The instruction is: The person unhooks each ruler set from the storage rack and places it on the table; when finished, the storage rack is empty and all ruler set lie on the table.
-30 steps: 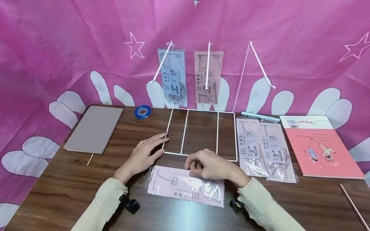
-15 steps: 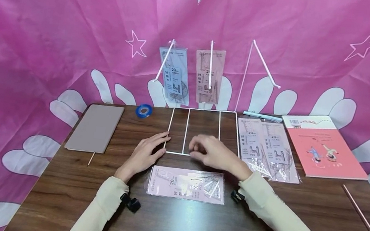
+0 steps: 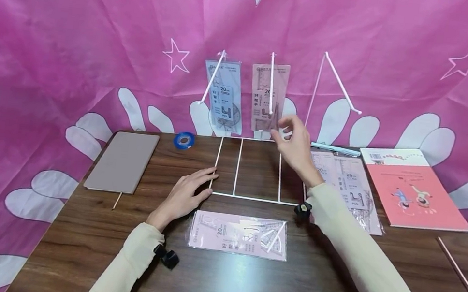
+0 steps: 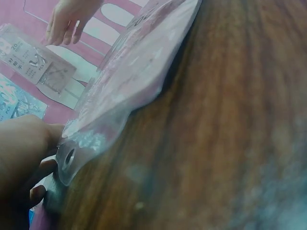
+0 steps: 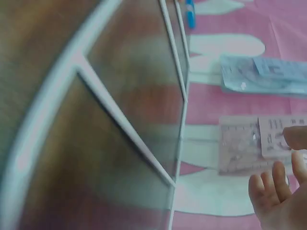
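Observation:
My left hand lies with fingers extended over the left edge of a white wire rack. My right hand is raised at the lower right edge of a pink ruler-set pack hanging from the middle hook; its fingers are loosely bent, thumb and index apart, holding nothing. From the left hook hangs a blue ruler-set pack. Another pink ruler-set pack lies flat in front of the rack; in the left wrist view its clear sleeve shows a hang hole near my left hand.
A bare third hook projects at right. Two more ruler-set packs, partly behind my right sleeve, lie beside a pen and a red book. Blue tape and a grey notebook are at left, a thin rod far right.
My right hand has left the flat pink ruler-set pack and risen forward over the rack to the hanging pink one. The left hand has stayed in place.

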Available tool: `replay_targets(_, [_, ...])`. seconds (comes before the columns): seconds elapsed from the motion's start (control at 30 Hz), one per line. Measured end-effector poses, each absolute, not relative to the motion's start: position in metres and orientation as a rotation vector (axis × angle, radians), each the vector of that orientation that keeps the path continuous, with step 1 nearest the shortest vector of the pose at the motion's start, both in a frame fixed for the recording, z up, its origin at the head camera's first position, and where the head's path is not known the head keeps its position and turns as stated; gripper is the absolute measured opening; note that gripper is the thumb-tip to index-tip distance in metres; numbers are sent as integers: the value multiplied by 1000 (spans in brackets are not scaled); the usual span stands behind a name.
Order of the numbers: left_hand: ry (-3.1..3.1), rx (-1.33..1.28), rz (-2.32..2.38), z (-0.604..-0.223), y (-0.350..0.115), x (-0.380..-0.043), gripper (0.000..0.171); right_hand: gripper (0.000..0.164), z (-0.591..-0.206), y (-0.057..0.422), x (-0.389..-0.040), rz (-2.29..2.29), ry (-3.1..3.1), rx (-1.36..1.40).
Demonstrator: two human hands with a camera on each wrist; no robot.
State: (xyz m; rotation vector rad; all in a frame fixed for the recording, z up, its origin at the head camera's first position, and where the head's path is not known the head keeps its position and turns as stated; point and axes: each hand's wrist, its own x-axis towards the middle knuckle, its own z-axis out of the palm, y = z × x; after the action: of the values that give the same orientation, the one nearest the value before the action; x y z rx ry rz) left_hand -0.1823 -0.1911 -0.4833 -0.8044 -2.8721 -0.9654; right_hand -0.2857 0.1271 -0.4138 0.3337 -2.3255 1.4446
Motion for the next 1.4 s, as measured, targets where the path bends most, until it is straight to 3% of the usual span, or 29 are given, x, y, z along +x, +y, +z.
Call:
replay_targets(0.17, [-2878,-797,-983,-484,-189,-183,44,52,-402,133,-305,1477,-2261,245])
replay_targets(0.27, [-2873,-799,-994,-485,-188,-183,44,56,-395,134,-314,1482,-2286,235])
replay_targets(0.8, [-2856,-814,-1017,-479,-185,-190,46,25,-380,128,-319,1796,-2187,267])
replay_targets(1.4, [-2827,-832,-983,-476,-196,-195,44,20,-384,130,-285,1908,-2155,296])
